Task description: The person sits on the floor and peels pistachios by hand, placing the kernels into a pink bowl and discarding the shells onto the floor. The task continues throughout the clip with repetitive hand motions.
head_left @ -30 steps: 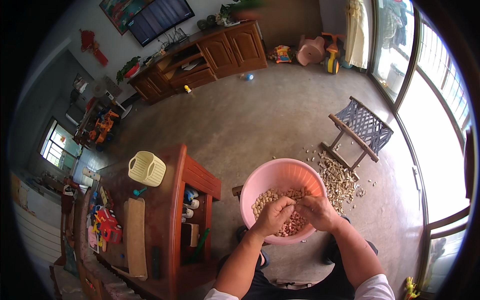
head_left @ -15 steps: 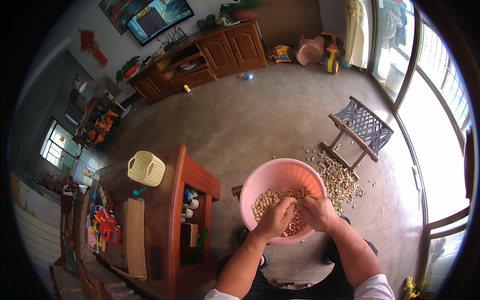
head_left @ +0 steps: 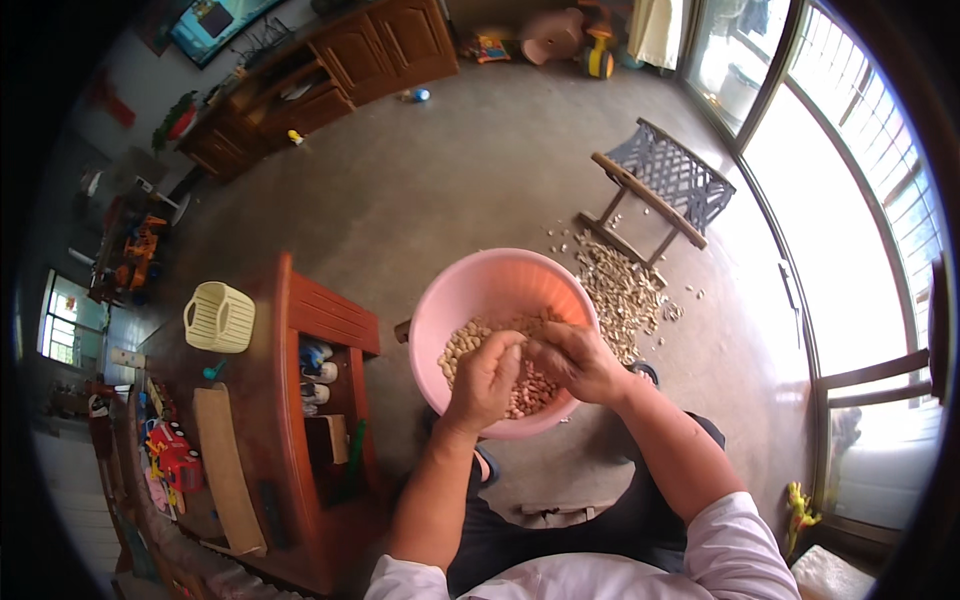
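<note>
A pink plastic basin (head_left: 424,345) stands in front of my legs. Pale unshelled peanuts (head_left: 460,348) lie at its left side, and reddish shelled peanut kernels (head_left: 532,396) at its near right. Above them my left hand (head_left: 488,382) is closed, thumb against curled fingers. My right hand (head_left: 580,364) is closed too, its fingertips meeting those of the left over the basin. Whatever is pinched between them is too small and covered to make out.
Peanut shells (head_left: 622,300) are heaped on the floor right of the basin, beside a folding stool (head_left: 670,180) with woven straps. To the left, a reddish wooden table (head_left: 270,400) carries a cream basket (head_left: 220,317) and a red toy truck (head_left: 178,457). Glass doors (head_left: 770,215) line the right.
The view has shifted, so the basin, table and stool all appear higher and further left. Both hands stay together over the basin, their fingers still closed.
</note>
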The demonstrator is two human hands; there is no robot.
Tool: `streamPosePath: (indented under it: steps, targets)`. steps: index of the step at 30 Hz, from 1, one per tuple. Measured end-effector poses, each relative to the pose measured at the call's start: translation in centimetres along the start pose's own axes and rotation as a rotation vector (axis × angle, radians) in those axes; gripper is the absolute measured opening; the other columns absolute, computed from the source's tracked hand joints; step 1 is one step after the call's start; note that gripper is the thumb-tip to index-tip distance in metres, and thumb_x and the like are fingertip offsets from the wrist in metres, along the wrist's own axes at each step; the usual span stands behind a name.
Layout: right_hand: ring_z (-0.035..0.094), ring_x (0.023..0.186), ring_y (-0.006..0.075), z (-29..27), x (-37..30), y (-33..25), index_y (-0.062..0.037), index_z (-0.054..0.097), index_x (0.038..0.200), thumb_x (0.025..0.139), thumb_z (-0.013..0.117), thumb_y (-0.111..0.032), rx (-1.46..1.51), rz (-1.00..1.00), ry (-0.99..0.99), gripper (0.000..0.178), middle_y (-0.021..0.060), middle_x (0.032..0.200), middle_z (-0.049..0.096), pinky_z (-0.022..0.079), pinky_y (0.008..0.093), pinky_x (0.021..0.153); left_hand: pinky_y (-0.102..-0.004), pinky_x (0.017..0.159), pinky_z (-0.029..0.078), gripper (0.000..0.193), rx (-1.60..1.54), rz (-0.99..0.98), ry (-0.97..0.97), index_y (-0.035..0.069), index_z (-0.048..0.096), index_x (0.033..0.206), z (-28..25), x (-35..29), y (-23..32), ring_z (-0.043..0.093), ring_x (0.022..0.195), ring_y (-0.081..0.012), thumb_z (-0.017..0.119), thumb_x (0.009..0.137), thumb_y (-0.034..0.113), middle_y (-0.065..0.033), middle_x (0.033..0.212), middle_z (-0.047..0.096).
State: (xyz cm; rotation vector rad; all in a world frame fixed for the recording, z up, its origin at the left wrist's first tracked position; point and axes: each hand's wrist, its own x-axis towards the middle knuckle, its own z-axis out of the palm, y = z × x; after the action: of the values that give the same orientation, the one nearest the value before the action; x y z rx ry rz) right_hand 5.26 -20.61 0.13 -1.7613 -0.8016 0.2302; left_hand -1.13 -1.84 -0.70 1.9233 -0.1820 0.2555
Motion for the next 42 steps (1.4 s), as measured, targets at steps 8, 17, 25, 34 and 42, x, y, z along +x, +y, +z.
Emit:
streamPosePath:
  steps: [8, 17, 25, 34, 42]
  targets:
    - [0.060, 0.066, 0.0188, -0.5, 0.2, -0.4, 0.0005, 0.061, 0.087, 0.102, 0.058, -0.019, 0.224, 0.199, -0.051, 0.025, 0.0097, 0.073, 0.062, 0.049, 0.0360, 0.064, -0.0306, 0.066, 0.051, 0.015, -0.014, 0.029, 0.018, 0.001, 0.068, 0.109, -0.2, 0.4, 0.4, 0.065, 0.071, -0.0165, 0.059, 0.101, 0.011, -0.0092, 0.083, 0.070]
    - [0.066, 0.086, 0.0377, -0.9, 0.1, -0.2, -0.0006, 0.065, 0.098, 0.091, 0.066, -0.011, -0.106, -0.142, -0.014, 0.013, 0.0179, 0.088, 0.067, 0.052, 0.0438, 0.077, -0.0249, 0.073, 0.050, 0.018, 0.010, 0.093, -0.021, -0.001, 0.072, 0.113, -1.2, 0.6, 0.3, 0.063, 0.080, -0.0110, 0.066, 0.097, 0.006, -0.0067, 0.091, 0.071]
    - [0.067, 0.087, 0.0371, -0.2, 0.2, 0.3, -0.0014, 0.065, 0.101, 0.091, 0.068, -0.011, -0.154, -0.196, 0.027, 0.014, 0.0168, 0.090, 0.067, 0.053, 0.0440, 0.077, -0.0290, 0.072, 0.051, 0.017, 0.028, 0.142, 0.005, 0.002, 0.073, 0.111, -1.4, 0.8, 0.4, 0.065, 0.078, -0.0190, 0.068, 0.095, 0.005, -0.0101, 0.087, 0.068]
    - [0.067, 0.078, 0.0347, 0.8, 0.4, 1.1, -0.0004, 0.067, 0.099, 0.091, 0.067, -0.010, -0.077, -0.154, 0.156, 0.012, 0.0164, 0.084, 0.068, 0.053, 0.0410, 0.074, -0.0282, 0.077, 0.053, 0.019, 0.006, 0.062, 0.102, 0.000, 0.071, 0.115, -1.2, 0.9, 0.1, 0.067, 0.084, -0.0159, 0.066, 0.098, 0.007, -0.0097, 0.095, 0.071]
    - [0.060, 0.069, 0.0075, 0.9, 0.4, -0.5, 0.0004, 0.067, 0.096, 0.102, 0.063, -0.023, 0.597, 0.415, 0.020, 0.024, 0.0005, 0.077, 0.063, 0.051, 0.0244, 0.062, -0.0263, 0.075, 0.052, 0.021, -0.016, -0.010, 0.059, -0.001, 0.069, 0.116, -1.6, 0.5, -0.4, 0.064, 0.079, -0.0116, 0.068, 0.096, 0.008, -0.0070, 0.089, 0.071]
